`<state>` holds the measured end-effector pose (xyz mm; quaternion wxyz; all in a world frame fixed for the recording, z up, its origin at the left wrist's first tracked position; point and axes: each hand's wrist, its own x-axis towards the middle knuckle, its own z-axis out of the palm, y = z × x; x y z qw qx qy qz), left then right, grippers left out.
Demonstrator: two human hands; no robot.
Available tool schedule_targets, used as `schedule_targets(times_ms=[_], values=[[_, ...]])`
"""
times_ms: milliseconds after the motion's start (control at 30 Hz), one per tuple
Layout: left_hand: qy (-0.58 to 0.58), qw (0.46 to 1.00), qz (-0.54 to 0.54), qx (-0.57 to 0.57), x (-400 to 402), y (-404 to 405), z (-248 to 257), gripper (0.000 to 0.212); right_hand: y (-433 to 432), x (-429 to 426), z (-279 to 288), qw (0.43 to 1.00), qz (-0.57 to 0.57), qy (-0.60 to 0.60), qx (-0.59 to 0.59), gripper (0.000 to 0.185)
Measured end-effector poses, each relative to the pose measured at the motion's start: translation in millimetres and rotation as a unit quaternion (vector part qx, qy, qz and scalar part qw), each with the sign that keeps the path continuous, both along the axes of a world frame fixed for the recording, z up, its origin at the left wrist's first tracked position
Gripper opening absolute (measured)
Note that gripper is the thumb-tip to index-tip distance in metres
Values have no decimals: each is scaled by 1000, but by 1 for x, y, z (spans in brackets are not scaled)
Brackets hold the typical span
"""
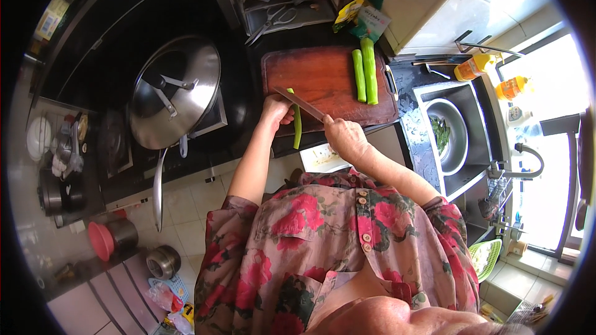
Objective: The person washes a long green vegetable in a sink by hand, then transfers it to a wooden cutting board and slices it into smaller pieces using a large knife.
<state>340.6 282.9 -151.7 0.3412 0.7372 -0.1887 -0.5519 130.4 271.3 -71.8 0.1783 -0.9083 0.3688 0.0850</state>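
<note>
My left hand (278,110) grips a long, thin piece of peeled green stem (297,125), which looks like celtuce, at the left front of the wooden cutting board (307,70). One end of the piece sticks out beyond the board's front edge. In my right hand (347,137) is a kitchen knife (305,104), its blade slanting across the upper part of the stem close to my left fingers. Whether the blade has cut in cannot be seen. Two thicker peeled stems (358,74) (369,74) lie side by side at the board's right.
A lidded wok (174,97) stands on the stove at left, its handle jutting forward. Below the board's front edge is a white container (321,160) with scraps. Scissors (272,23) rest on a rack behind. A metal basin (458,135) with green leaves sits in the right-hand sink.
</note>
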Motion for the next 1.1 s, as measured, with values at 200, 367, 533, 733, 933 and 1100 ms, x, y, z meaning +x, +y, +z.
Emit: schedule_targets(times_ms=[200,367,533,733,933,1100], values=[[3,1000,-6,7,-2,0,5,25,1,-1,7,1000,11,15,-2,14],[12,1000,-20,14,2,-4,10,28,0,0,5,999,25,18,-19,14],[2,1000,-22,14,4,-3,6,30,1,2,9,999,29,11,-13,13],[16,1000,-12,24,1,-1,12,29,4,-4,1,997,33,-20,-60,18],[15,999,-15,24,1,-1,13,29,-3,6,12,999,39,2,-29,14],[24,1000,-16,10,4,-1,7,26,4,6,15,999,23,20,-27,12]])
